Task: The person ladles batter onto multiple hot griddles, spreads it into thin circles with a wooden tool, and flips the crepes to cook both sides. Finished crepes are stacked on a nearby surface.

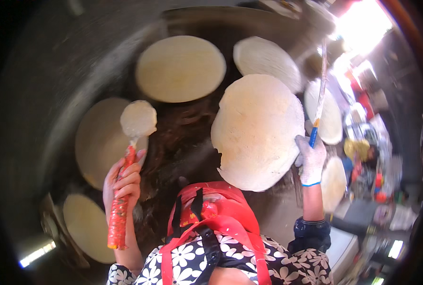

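My left hand is wrapped round the red handle of a ladle, whose round head is coated in pale batter and hangs over a pale round pancake. On my right hand is a white glove with a blue cuff edge. It grips a long thin stick by its blue end, with the stick pointing away from me. Against the fingers of that hand is the right edge of a large thin pancake, which has a torn notch at its lower left. Whether those fingers also pinch the pancake cannot be told.
More pale pancakes lie around the dark round surface: one far left of centre, one far right, one near left, others along the right. A red apron covers my front. Mixed goods crowd the far right.
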Demonstrator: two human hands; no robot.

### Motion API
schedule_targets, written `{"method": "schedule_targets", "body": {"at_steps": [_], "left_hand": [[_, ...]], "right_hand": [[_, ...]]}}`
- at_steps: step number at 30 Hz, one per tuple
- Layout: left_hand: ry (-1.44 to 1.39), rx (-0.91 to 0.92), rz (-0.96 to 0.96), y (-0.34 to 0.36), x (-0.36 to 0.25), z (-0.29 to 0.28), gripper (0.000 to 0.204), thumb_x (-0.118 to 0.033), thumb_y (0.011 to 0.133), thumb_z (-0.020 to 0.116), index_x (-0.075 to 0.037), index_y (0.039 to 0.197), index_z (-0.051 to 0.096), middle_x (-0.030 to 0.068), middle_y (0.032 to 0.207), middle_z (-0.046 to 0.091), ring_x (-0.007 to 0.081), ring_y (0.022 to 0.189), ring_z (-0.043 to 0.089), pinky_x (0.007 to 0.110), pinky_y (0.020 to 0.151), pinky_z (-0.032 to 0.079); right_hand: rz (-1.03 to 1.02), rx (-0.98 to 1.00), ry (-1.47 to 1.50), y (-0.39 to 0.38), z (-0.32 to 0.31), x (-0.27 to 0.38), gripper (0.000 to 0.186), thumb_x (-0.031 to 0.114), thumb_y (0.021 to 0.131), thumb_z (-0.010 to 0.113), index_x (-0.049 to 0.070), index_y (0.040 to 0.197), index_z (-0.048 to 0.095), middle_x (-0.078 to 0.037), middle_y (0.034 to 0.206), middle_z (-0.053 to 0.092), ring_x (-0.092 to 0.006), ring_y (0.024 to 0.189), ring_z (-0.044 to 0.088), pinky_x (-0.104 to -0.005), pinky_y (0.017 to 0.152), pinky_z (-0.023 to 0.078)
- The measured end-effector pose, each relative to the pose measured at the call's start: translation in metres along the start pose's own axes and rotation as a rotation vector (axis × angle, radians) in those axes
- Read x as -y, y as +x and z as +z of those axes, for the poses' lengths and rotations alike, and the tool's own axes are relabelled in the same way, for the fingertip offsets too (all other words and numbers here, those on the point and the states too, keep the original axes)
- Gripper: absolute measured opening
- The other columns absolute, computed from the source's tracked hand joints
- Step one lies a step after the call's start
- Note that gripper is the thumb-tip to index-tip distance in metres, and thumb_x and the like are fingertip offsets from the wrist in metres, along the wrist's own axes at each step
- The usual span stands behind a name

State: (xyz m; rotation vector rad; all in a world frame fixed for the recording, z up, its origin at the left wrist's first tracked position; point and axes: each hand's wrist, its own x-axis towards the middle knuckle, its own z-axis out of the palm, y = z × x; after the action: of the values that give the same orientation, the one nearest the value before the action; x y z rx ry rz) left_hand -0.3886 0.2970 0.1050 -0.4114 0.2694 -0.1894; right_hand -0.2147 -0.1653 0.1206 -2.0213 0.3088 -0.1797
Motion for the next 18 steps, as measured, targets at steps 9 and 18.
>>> {"method": "schedule_targets", "body": {"at_steps": [9,18], "left_hand": [[0.081,-0.140,-0.292,0.143,0.096,-0.017,0.060,-0.022,0.114,0.040,0.010,0.161,0.021,0.0053,0.081,0.045,0.0120,0.055,0.049,0.027,0.048,0.047],[0.108,-0.170,-0.372,0.195,0.180,-0.039,0.062,-0.023,0.114,0.040,0.011,0.161,0.019,0.0045,0.085,0.045,0.0112,0.055,0.048,0.027,0.047,0.047]], "right_hand": [[-0.044,-0.463,-0.723,0.037,-0.390,-0.133,0.057,0.024,0.084,0.077,0.003,0.135,0.066,-0.016,0.100,0.075,-0.0287,0.091,0.073,-0.0394,0.084,0.056],[-0.060,-0.453,-1.162,0.011,-0.386,-0.097,0.051,0.032,0.102,0.061,0.015,0.150,0.056,-0.018,0.119,0.072,-0.0408,0.109,0.070,-0.0457,0.094,0.055]]}}
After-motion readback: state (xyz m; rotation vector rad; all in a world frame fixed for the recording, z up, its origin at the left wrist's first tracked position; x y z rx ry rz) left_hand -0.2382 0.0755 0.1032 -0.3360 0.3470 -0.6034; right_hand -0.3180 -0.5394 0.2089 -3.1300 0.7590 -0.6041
